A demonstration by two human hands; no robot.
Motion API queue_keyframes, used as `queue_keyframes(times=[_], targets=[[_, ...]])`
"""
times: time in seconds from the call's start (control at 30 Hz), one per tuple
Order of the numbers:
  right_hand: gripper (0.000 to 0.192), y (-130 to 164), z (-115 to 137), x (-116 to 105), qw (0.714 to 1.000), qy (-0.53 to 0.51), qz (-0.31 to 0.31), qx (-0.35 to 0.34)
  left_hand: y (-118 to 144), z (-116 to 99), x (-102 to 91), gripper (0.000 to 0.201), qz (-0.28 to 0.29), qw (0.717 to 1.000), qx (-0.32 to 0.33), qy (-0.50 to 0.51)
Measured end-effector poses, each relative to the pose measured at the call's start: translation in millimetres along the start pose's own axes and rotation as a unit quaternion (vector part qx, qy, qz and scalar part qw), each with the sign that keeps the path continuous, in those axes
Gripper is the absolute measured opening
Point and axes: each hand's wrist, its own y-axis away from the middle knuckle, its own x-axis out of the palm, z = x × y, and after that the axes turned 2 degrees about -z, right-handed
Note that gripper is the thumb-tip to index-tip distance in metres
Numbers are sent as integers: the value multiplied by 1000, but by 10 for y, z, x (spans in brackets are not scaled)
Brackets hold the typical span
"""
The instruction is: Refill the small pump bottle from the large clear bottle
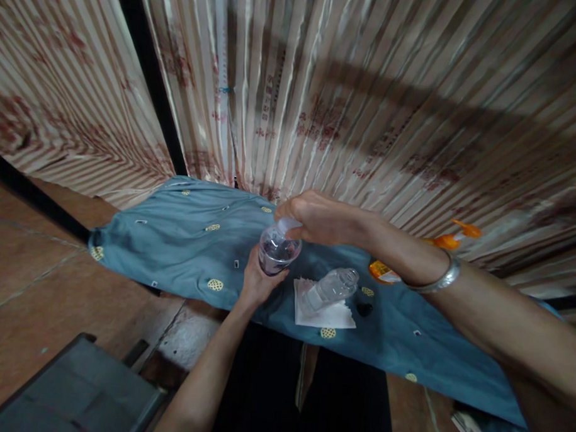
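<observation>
My left hand (258, 284) grips a small clear bottle (277, 252) from below, holding it upright above the blue cloth (183, 237). My right hand (319, 218) is closed over the bottle's white top (287, 226), fingers pinching it. A metal bangle (439, 279) sits on my right wrist. A second clear bottle (333, 288) lies on its side on a white tissue (325, 312) just right of my hands. A small dark cap (364, 309) lies beside the tissue.
An orange spray bottle (450, 242) lies behind my right forearm. The blue cloth covers a narrow table against a striped curtain (368, 86). A grey box (83, 391) stands on the brown floor at lower left.
</observation>
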Motion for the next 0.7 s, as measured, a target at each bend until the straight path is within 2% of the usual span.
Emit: queue_keyframes(times=[0.13,0.2,0.27,0.33,0.47,0.53,0.57,0.7], targets=[[20,-9,12,82,1000,28,-6,6,13,21,7,86,2,1000,5,1],[28,-5,8,170,996,77,-39,23,17,21,8,85,8,1000,7,3],[44,8,6,245,986,134,-86,40,17,22,8,84,11,1000,9,3],[53,31,4,268,982,151,-103,56,13,29,10,84,8,1000,16,1],[46,87,10,147,998,39,-15,49,3,61,20,87,1,1000,29,1],[32,97,31,79,998,31,25,54,-1,76,23,88,4,1000,30,0],[25,95,44,59,997,40,33,63,-3,82,24,87,6,1000,29,1],[37,76,85,81,994,64,-1,87,-10,87,21,87,17,999,28,10]])
